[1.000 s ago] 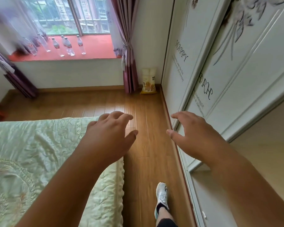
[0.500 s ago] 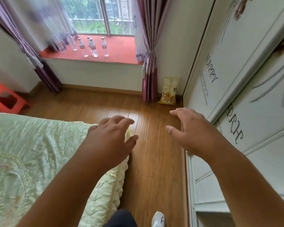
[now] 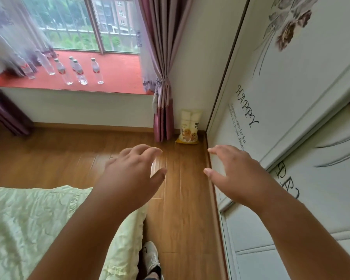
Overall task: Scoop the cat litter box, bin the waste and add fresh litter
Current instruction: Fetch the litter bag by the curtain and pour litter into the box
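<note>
A yellow and white bag (image 3: pixel 188 127) with a cartoon print stands upright on the wooden floor in the far corner, between the curtain and the wardrobe. It may be the litter bag; its label is too small to read. My left hand (image 3: pixel 129 176) and my right hand (image 3: pixel 234 174) are both stretched out in front of me above the floor, fingers spread, holding nothing. The bag lies well beyond both hands. No litter box, scoop or bin shows in this view.
A bed with a pale green quilt (image 3: pixel 34 225) fills the lower left. A white wardrobe (image 3: pixel 281 122) runs along the right. Several plastic bottles (image 3: pixel 77 70) stand on the red window ledge. A strip of wooden floor (image 3: pixel 182 199) leads to the corner. My shoe (image 3: pixel 150 257) is below.
The view has moved forward along the floor strip and the corner bag looks nearer and larger. Both hands stay raised and spread. The red stool at left has left the view.
</note>
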The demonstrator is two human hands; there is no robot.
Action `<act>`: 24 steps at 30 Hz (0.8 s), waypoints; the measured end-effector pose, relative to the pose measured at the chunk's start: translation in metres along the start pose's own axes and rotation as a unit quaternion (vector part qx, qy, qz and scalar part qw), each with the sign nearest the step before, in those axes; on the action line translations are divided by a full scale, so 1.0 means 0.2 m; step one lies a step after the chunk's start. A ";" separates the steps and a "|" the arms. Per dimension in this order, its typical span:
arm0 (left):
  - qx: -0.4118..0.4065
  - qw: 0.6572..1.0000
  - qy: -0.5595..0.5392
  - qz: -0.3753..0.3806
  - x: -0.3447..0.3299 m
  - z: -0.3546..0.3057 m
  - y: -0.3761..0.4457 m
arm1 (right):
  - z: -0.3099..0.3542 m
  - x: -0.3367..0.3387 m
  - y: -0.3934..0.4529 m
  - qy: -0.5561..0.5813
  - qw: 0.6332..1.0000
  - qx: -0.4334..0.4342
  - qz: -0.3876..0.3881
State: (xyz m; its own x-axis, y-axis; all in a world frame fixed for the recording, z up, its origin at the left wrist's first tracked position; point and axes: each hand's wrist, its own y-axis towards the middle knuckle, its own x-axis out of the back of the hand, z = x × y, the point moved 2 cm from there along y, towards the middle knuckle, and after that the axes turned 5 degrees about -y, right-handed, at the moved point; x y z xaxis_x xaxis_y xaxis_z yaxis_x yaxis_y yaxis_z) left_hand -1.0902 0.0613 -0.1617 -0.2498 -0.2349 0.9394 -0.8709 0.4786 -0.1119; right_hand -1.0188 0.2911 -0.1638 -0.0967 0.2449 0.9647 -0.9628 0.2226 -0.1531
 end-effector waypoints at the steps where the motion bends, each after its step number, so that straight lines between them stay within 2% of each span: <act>1: -0.009 1.000 0.001 -0.003 0.03 0.03 0.08 | 0.02 0.02 0.07 -0.004 1.000 -0.008 -0.003; 7: -0.038 0.999 0.000 0.008 0.16 0.23 0.49 | 0.19 0.07 0.44 0.000 0.999 -0.045 -0.009; 13: -0.023 0.999 -0.011 0.027 0.21 0.42 0.73 | 0.28 0.05 0.68 0.001 0.998 -0.057 0.011; 24: -0.012 0.999 0.004 0.030 0.27 0.52 1.10 | 0.31 0.10 1.20 0.022 1.000 -0.019 -0.004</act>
State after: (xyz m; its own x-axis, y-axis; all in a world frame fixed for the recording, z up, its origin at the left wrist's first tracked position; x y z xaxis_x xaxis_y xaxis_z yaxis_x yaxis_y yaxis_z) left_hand -1.3393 0.0660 -0.1692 -0.2973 -0.1996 0.9337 -0.8447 0.5109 -0.1597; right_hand -1.2669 0.2905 -0.1669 -0.0775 0.2833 0.9559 -0.9531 0.2604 -0.1544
